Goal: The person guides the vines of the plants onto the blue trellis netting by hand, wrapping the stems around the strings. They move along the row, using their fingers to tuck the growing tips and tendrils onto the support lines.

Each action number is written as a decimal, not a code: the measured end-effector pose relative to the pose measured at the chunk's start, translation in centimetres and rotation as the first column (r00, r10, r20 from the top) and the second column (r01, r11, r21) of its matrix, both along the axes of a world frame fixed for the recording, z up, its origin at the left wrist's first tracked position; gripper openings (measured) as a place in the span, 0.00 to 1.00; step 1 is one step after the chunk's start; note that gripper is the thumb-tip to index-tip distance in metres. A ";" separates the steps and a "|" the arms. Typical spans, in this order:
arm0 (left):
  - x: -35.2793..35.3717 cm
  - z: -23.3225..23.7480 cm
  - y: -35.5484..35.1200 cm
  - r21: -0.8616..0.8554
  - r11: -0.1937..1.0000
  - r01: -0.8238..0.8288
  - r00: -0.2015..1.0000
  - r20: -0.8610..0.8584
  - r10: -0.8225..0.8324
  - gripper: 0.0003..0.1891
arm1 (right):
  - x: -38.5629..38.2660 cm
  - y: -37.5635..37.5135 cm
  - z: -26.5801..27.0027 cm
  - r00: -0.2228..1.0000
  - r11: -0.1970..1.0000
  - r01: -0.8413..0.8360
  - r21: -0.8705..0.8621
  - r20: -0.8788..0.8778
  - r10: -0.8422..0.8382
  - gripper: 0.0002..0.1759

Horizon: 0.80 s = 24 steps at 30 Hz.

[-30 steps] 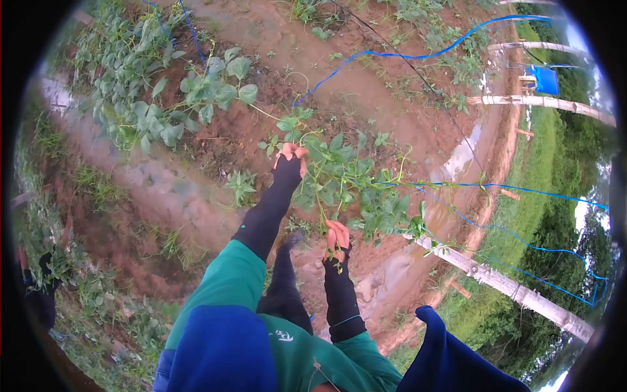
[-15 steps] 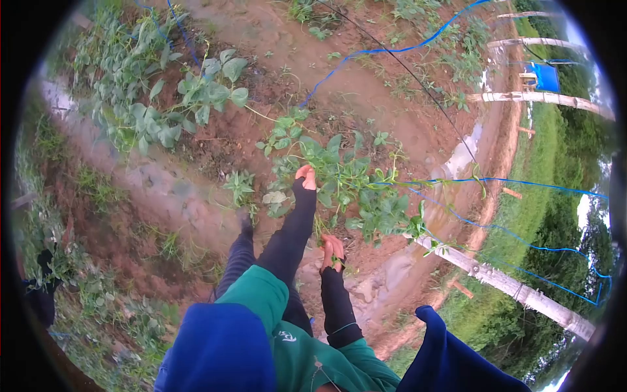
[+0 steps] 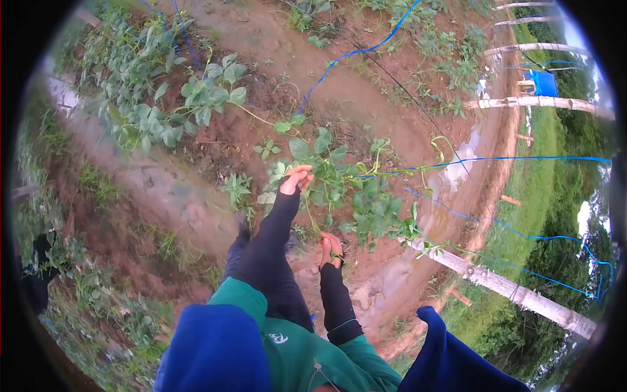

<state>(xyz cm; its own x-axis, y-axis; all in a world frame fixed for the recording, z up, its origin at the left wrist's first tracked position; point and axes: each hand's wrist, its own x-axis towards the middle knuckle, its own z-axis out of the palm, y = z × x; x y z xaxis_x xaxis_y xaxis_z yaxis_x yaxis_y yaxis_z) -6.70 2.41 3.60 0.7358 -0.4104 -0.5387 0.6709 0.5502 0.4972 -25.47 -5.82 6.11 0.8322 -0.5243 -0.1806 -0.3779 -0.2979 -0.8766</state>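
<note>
My left hand (image 3: 297,178) is at the left side of a leafy green vine (image 3: 375,206), its fingers closed on a thin part of the plant. Lower down and to the right, my right hand (image 3: 331,250) pinches a thin stem that runs up toward the left hand. A bit of green shows across its fingers. Dark sleeves cover both wrists. A blue string (image 3: 457,161) runs from the vine to the right. Leaves partly hide where the left fingertips meet the plant.
A pale wooden post (image 3: 522,294) slants at the lower right. More leafy plants (image 3: 153,114) grow at the upper left. A dark wire and more blue string cross the muddy, wet soil (image 3: 261,32). A blue container (image 3: 542,83) is by the far posts. My legs are below the left arm.
My left hand has shifted slightly left and turned, with its fingers at the vine. The vine leaves near it have moved. My right hand has barely moved, its fingers now closer together.
</note>
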 end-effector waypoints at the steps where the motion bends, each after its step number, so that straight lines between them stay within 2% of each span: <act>1: -0.5 1.0 0.3 0.001 1.000 -0.004 1.000 0.001 0.004 0.12 | 0.2 -0.2 0.1 1.000 1.000 -0.004 0.001 0.001 0.004 0.13; 2: -0.8 1.8 0.6 0.127 0.990 0.068 0.972 0.217 -0.095 0.11 | 0.6 -0.5 0.2 1.000 0.999 -0.018 -0.050 0.019 0.019 0.13; 3: -1.1 2.5 0.8 0.264 0.958 0.109 0.887 0.409 -0.214 0.09 | 1.1 -0.7 0.3 0.999 0.994 -0.030 -0.101 0.040 0.034 0.13; 4: -2.1 2.2 0.6 0.430 0.898 0.094 0.855 0.427 -0.294 0.11 | 1.4 -1.0 0.3 0.997 0.990 -0.060 -0.131 0.036 0.066 0.11; 5: -2.8 2.4 0.6 0.433 0.898 0.085 0.854 0.432 -0.289 0.11 | 1.9 -1.0 0.4 0.997 0.989 -0.066 -0.130 0.042 0.072 0.11; 7: -3.7 2.9 0.8 0.483 0.858 -0.175 0.660 0.704 -0.262 0.12 | 3.1 -0.9 0.6 0.998 0.998 0.067 0.009 -0.001 -0.067 0.13; 8: -3.5 4.7 1.3 0.628 0.760 -0.166 0.449 0.734 -0.509 0.12 | 3.6 -0.8 0.6 0.994 0.994 0.078 0.080 0.064 -0.084 0.17; 9: -3.7 6.6 1.6 0.628 0.758 -0.177 0.449 0.736 -0.506 0.12 | 4.2 -0.6 0.6 0.995 0.994 0.069 0.082 0.070 -0.075 0.17; 10: -4.3 9.0 1.4 0.622 0.779 0.080 0.642 0.565 -0.517 0.11 | 4.7 -0.3 1.1 0.976 0.969 0.113 0.221 0.159 -0.150 0.18; 11: -5.1 10.4 0.9 0.527 0.786 0.322 0.767 0.341 -0.543 0.09 | 5.3 0.0 1.7 0.943 0.922 0.142 0.359 0.232 -0.236 0.19; 12: -5.7 10.7 0.2 0.529 0.787 0.317 0.769 0.342 -0.540 0.09 | 6.1 -0.7 3.3 0.903 0.464 0.074 0.883 0.139 -0.407 0.18; 13: -6.2 10.9 -0.6 0.329 0.879 0.345 0.810 0.369 -0.456 0.10 | 6.8 -0.7 3.6 0.904 0.464 0.070 0.883 0.140 -0.403 0.18; 14: -6.4 11.1 -1.1 0.112 0.929 0.354 0.851 0.374 -0.369 0.11 | 7.4 -0.7 3.8 0.903 0.507 -0.067 0.859 0.269 -0.336 0.17; 15: -6.3 12.2 -1.0 0.112 0.929 0.352 0.852 0.374 -0.368 0.11 | 7.8 -0.8 3.9 0.881 0.541 -0.201 0.817 0.392 -0.264 0.16; 16: -6.0 14.2 -0.7 0.503 0.850 0.155 0.530 0.684 -0.501 0.11 | 8.0 -0.9 4.0 0.841 0.565 -0.329 0.757 0.507 -0.189 0.15; 17: -5.8 15.3 -0.6 0.688 0.692 -0.217 0.104 0.721 -0.685 0.10 | 7.9 -1.1 3.6 0.842 0.565 -0.328 0.757 0.505 -0.188 0.15; 18: -5.8 15.2 -0.9 0.688 0.693 -0.215 0.107 0.722 -0.684 0.10 | 7.8 -1.4 3.0 0.856 0.587 -0.251 0.770 0.459 -0.236 0.15; 21: -6.2 14.7 -1.9 0.562 0.802 -0.203 0.081 0.826 -0.558 0.15 | 6.1 -3.2 0.3 0.860 0.629 0.012 0.778 0.312 -0.403 0.14; 22: -4.3 17.3 -1.3 0.407 0.913 -0.021 0.249 0.887 -0.389 0.17 | 5.5 -4.0 -0.3 0.845 0.631 0.104 0.769 0.267 -0.464 0.14; 23: -3.3 17.8 -1.1 0.401 0.907 -0.131 0.352 0.874 -0.336 0.15 | 5.9 -4.1 0.9 0.821 0.626 0.192 0.756 0.225 -0.524 0.14; 24: -2.4 17.7 -0.8 0.404 0.882 -0.240 0.444 0.854 -0.271 0.12 | 7.1 -5.1 1.9 0.845 0.791 0.369 0.489 0.178 -0.504 0.15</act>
<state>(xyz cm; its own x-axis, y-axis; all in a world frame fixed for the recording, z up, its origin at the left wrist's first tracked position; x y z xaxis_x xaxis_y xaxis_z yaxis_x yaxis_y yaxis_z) -9.06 1.61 21.34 0.8902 -0.3540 0.2869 -0.2639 0.1126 0.9579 -18.37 -10.97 8.02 0.5798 -0.7713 -0.2626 -0.0902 0.2596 -0.9615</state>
